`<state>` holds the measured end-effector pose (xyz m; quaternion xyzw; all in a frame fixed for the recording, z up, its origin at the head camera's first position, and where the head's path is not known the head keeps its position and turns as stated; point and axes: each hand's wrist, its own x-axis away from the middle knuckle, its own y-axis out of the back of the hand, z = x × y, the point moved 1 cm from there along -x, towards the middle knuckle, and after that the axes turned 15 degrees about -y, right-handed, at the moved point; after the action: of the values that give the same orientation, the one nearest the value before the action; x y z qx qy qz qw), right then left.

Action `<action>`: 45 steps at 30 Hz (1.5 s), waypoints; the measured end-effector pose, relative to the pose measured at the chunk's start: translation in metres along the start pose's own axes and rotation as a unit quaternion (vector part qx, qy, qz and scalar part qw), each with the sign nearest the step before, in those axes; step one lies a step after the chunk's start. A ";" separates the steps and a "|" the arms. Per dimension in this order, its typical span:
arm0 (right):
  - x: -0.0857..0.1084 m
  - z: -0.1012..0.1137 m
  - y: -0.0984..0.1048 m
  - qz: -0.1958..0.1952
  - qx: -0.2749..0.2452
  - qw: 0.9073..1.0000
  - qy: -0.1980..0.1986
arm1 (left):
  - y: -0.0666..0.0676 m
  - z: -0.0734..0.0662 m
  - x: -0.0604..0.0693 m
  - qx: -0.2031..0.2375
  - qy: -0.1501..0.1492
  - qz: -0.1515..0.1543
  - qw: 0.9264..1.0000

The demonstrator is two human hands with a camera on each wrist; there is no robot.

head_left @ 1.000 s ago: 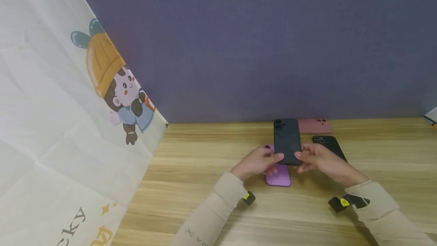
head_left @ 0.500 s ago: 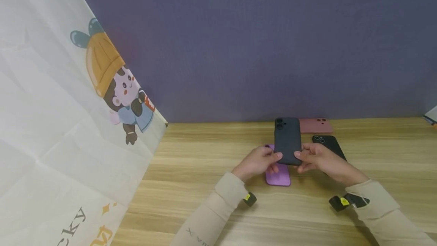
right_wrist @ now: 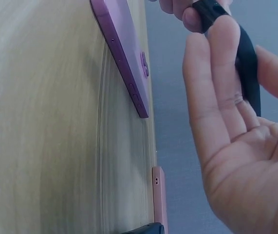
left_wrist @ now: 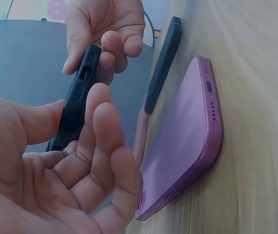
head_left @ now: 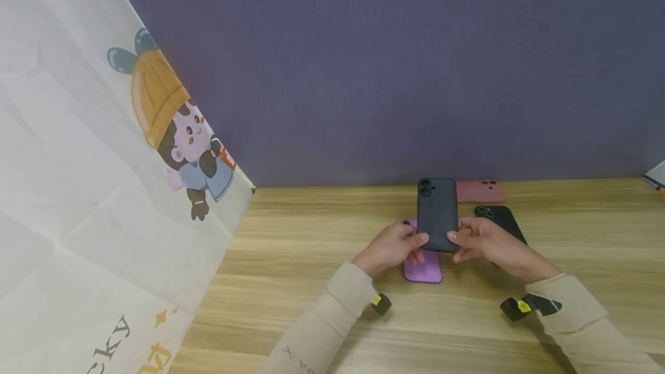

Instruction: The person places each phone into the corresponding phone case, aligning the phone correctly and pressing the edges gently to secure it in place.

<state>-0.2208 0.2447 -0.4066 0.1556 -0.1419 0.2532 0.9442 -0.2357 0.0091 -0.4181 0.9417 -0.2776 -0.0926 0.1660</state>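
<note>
Both hands hold a black phone (head_left: 437, 209) by its lower end, its back with the camera lenses turned up in the head view. My left hand (head_left: 393, 247) pinches the lower left edge, thumb on the back. The right hand (head_left: 488, 244) pinches the opposite edge the same way. In the left wrist view the phone's bottom edge (left_wrist: 80, 80) shows a port and small perforations, like those of a fitted case; I cannot tell whether it is one. Beneath the hands a purple phone (head_left: 423, 270) lies on the table, partly covered by the held phone.
A second black phone (head_left: 503, 221) lies right of the hands, partly hidden by the right hand. Behind it, against the dark blue panel (head_left: 415, 74), lies a pink phone (head_left: 483, 191). A white sheet with a cartoon figure (head_left: 189, 131) stands along the left of the wooden table (head_left: 291, 258).
The held black phone has tilted slightly and shifted a touch to the right since a second ago. Both hands keep nearly the same place and hold.
</note>
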 end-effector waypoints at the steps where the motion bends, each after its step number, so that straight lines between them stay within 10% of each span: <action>1: 0.000 0.000 0.000 0.000 0.000 1.000 0.000 | 0.000 0.000 0.000 0.001 0.000 -0.001 1.000; 45: -0.002 -0.002 0.001 -0.012 0.015 0.999 -0.029 | -0.001 0.004 -0.001 0.071 -0.024 0.007 0.997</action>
<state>-0.2227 0.2454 -0.4091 0.1788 -0.1638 0.2392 0.9402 -0.2368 0.0097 -0.4222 0.9466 -0.2943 -0.0943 0.0922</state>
